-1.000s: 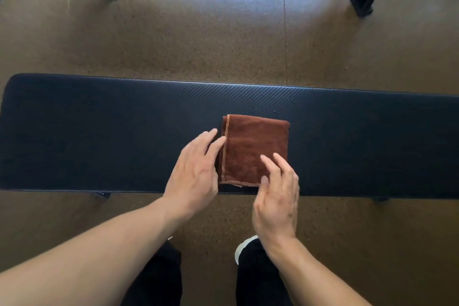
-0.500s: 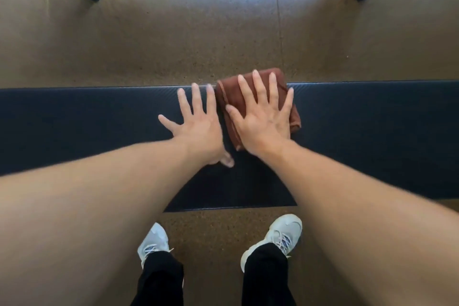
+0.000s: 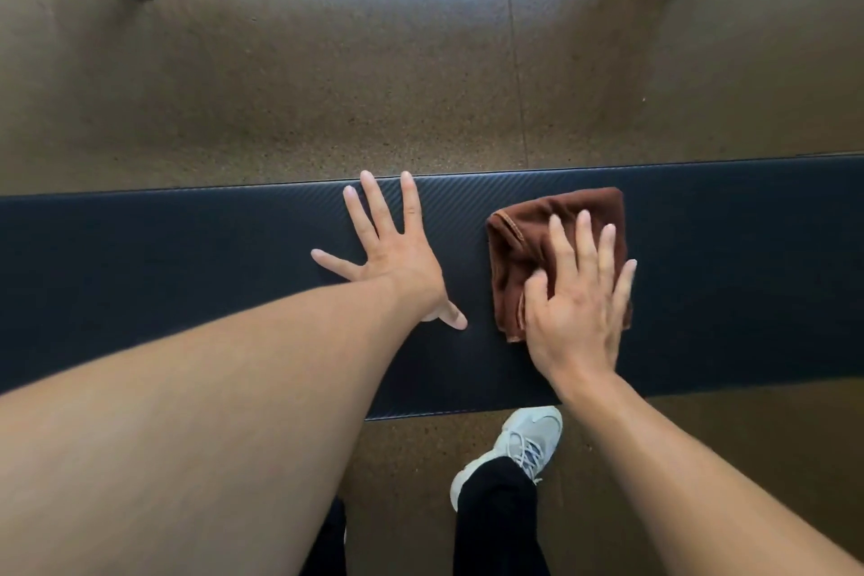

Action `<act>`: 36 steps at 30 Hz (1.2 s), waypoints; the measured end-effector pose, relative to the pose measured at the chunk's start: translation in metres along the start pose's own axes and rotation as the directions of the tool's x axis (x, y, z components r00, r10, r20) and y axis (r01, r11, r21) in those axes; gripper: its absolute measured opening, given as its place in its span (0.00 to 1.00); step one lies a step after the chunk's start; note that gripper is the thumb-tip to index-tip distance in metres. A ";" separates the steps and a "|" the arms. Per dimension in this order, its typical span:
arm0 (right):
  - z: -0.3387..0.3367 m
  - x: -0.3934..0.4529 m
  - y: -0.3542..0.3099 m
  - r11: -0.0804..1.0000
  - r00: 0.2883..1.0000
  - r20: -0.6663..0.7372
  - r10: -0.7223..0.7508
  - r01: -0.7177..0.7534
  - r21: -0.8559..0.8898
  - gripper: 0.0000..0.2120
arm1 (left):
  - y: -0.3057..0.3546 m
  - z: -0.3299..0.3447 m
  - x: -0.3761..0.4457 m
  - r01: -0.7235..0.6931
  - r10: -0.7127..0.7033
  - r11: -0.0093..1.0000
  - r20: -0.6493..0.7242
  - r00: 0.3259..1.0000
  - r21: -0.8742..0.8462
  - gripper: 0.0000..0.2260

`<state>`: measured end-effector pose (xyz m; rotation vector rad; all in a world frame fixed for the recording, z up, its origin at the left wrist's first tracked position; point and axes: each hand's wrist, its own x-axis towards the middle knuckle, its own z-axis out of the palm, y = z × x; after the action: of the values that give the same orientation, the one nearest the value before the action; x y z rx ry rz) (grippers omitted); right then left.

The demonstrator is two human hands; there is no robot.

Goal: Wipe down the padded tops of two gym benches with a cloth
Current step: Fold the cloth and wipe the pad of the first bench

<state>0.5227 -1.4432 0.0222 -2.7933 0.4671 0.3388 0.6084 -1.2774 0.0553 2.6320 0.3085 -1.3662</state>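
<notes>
Your right hand (image 3: 577,295), fingers flat, has slid the brown cloth (image 3: 523,248) rightward from the tabletop's (image 3: 187,257) far edge; your left hand (image 3: 392,257) stays splayed flat.

You will find no legible text, label, brand, number or sign anywhere in this view.
</notes>
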 end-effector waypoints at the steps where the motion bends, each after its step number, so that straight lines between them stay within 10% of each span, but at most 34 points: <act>1: 0.001 0.002 -0.005 1.000 1.000 0.014 0.021 -0.021 0.013 0.33 | -0.001 -0.001 0.000 -0.001 0.001 1.000 0.012 1.000 -0.007 0.80; 6: 0.008 0.037 -0.038 0.990 0.999 0.037 -0.011 0.016 -0.142 0.40 | -0.002 -0.005 0.002 -0.014 0.014 1.000 0.071 0.997 -0.002 0.79; 13: -0.018 0.118 -0.053 0.864 0.865 0.209 -0.457 0.487 -0.126 0.27 | 0.005 -0.007 0.001 0.051 -0.053 0.998 0.096 0.994 0.026 0.80; 19: -0.045 0.160 -0.065 0.923 0.839 0.441 -0.319 0.380 -0.056 0.25 | 0.005 -0.004 0.000 0.047 -0.047 0.999 0.064 0.997 0.005 0.81; 28: -0.013 0.082 -0.033 0.867 0.867 0.037 -0.497 0.495 0.051 0.30 | -0.007 0.007 0.001 -0.047 0.045 0.998 -0.027 0.999 -0.040 0.80; 36: 0.005 -0.017 0.001 0.841 0.840 0.052 -0.539 0.540 -0.008 0.29 | -0.073 0.077 -0.033 -0.350 0.363 0.932 -0.298 0.883 0.097 0.59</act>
<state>0.5055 -1.4375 0.0222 -2.7762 -0.3479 0.2765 0.5102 -1.2288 0.0352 2.7529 -0.1696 -0.8488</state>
